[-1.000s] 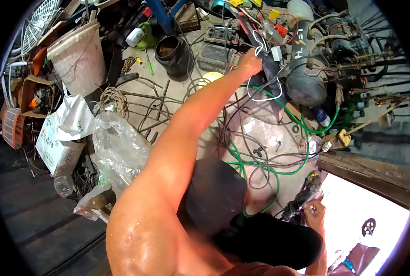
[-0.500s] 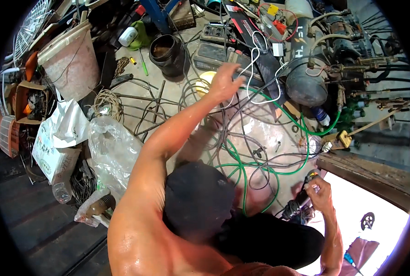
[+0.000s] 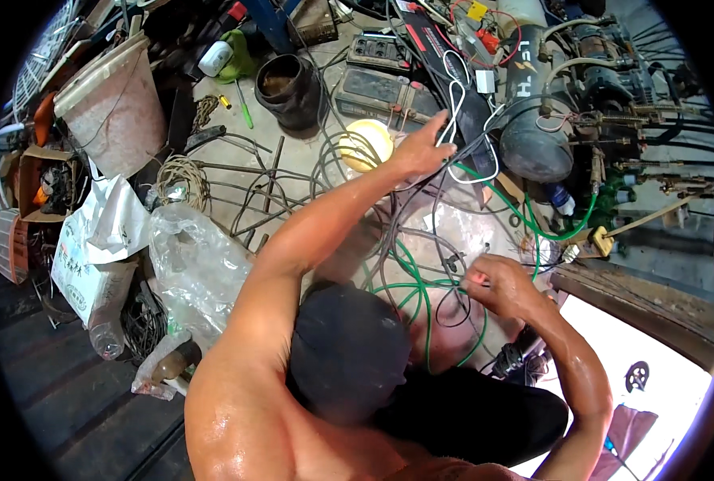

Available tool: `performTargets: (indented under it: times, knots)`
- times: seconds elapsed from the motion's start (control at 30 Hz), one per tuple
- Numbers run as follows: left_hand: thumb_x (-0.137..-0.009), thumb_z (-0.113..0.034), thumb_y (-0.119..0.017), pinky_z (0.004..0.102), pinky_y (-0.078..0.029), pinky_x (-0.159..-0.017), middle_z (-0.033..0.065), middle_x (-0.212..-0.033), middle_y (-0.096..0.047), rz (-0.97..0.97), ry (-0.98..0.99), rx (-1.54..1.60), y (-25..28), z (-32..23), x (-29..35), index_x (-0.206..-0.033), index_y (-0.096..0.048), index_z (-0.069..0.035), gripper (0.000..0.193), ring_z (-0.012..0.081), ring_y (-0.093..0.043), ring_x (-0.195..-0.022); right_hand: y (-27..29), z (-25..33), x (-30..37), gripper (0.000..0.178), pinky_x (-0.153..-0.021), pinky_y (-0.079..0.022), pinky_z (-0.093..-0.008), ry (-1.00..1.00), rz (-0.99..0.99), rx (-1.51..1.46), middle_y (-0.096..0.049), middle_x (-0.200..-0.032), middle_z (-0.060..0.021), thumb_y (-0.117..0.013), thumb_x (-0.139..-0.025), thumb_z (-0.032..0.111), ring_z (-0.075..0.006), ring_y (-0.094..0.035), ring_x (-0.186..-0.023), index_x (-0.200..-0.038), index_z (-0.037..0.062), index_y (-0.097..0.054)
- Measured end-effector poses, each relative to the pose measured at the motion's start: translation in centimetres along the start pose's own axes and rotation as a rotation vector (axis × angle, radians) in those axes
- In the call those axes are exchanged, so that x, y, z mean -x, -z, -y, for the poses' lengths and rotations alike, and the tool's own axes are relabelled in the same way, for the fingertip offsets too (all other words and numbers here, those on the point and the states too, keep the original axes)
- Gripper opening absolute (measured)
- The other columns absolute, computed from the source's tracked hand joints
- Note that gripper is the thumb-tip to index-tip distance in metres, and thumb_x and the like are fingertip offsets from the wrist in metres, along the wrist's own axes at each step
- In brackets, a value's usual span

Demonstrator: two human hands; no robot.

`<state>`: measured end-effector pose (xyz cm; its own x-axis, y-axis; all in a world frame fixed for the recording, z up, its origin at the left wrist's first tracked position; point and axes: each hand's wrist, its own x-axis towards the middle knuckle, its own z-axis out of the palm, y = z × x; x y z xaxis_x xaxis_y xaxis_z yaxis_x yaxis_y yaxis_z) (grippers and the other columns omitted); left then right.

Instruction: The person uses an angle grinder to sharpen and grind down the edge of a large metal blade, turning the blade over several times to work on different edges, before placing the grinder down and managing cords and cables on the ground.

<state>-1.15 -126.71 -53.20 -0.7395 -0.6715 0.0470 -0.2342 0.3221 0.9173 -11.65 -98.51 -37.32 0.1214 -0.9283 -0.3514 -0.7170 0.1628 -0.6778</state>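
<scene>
My left hand [image 3: 423, 151] is stretched forward, its index finger extended beside a white cord [image 3: 453, 104] and a bundle of dark cables. Nothing shows in its grip. Nearer me, my right hand [image 3: 504, 286] hovers at the right over tangled black cables [image 3: 445, 240] and a green hose [image 3: 429, 329]. Its fingers are half curled and loosely apart, and no held thing can be made out. A dark tool [image 3: 508, 362] with a black cylindrical body lies under my right forearm, partly hidden. Just left of my left hand sits a cream bowl [image 3: 366, 136].
A dark pot [image 3: 293, 100], a battery-like box [image 3: 373, 96] and a power strip [image 3: 379, 52] stand ahead. The compressor tank [image 3: 536, 144] is at the right. A dirty bucket [image 3: 116, 112] and plastic bags [image 3: 189, 256] lie left. A raised sill [image 3: 637, 309] runs along the right.
My right hand has left the dark tool and moved forward and left over the cables. My left hand has shifted slightly right toward the white cord. The tool stays on the floor.
</scene>
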Motion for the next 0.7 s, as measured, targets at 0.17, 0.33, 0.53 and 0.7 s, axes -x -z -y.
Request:
performTargets:
  times: [0.17,0.33,0.53,0.7]
  knots:
    - [-0.091,-0.030,-0.066,0.0442,-0.046,-0.113,0.0259,-0.148,-0.057,0.108,-0.009,-0.080,0.9,-0.9,-2.6,-0.157,-0.044,-0.011,0.072,0.0437,-0.057,-0.134,-1.5,-0.7,-4.5,0.021,-0.070,-0.051,-0.0463,-0.022,0.005,-0.058,-0.065,-0.080,-0.0149,-0.068,-0.085,0.025,-0.0374,-0.065,-0.075,-0.082,0.0048,-0.063]
    - [-0.088,-0.026,-0.072,0.0510,-0.052,-0.097,0.0213,-0.113,-0.070,-0.391,-0.262,-0.464,8.3,3.8,-4.1,-0.115,-0.072,-0.007,0.033,0.0410,-0.065,-0.107,-3.7,-1.5,-6.2,0.026,-0.072,-0.053,-0.0364,-0.132,-0.040,-0.194,-0.068,-0.079,-0.0134,-0.069,-0.091,0.027,-0.0228,-0.066,-0.074,-0.090,0.0008,-0.069]
    - [-0.092,-0.029,-0.070,0.0536,-0.044,-0.107,0.0179,-0.134,-0.063,-0.313,-0.237,-0.759,14.3,7.5,-7.3,-0.131,-0.067,-0.008,0.045,0.0406,-0.056,-0.127,-5.6,-3.7,-5.8,0.022,-0.075,-0.054,-0.0370,-0.202,0.035,-0.261,-0.071,-0.083,-0.0102,-0.070,-0.090,0.025,-0.0211,-0.068,-0.079,-0.091,0.0025,-0.071]
    - [-0.096,-0.038,-0.065,0.0577,-0.043,-0.106,0.0154,-0.133,-0.062,-0.268,-0.139,-0.823,14.7,7.4,-7.7,-0.127,-0.069,-0.008,0.044,0.0381,-0.054,-0.129,-5.2,-3.4,-6.6,0.018,-0.075,-0.056,-0.0377,-0.202,0.049,-0.242,-0.072,-0.083,-0.0137,-0.067,-0.087,0.021,-0.0275,-0.071,-0.078,-0.088,0.0030,-0.070]
